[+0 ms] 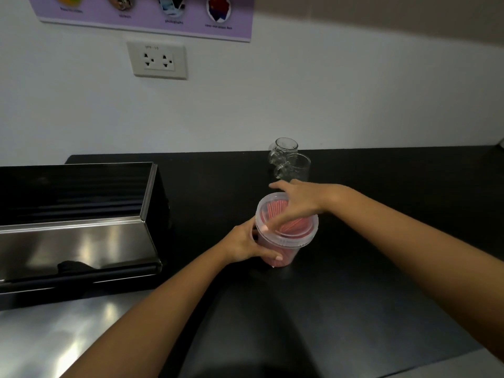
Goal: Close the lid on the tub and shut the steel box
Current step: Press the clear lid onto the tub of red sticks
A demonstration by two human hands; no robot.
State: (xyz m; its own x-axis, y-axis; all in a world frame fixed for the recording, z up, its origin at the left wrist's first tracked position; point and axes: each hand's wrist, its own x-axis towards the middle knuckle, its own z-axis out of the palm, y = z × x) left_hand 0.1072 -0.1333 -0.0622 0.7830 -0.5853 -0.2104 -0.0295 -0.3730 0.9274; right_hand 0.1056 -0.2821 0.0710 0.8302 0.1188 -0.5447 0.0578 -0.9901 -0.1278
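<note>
Two hands work the tub (281, 252), which stands between them: the left hand (246, 245) wraps its wall, the right hand (296, 205) lies spread flat on the lid (286, 237). Press evenly around the rim while bracing below. The box (79, 241), left of both hands, stands open.

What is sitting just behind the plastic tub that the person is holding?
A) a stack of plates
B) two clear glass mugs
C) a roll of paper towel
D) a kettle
B: two clear glass mugs stand on the black counter right behind the tub, while the right hand lies over the lid and the left hand grips the tub's side.
</note>
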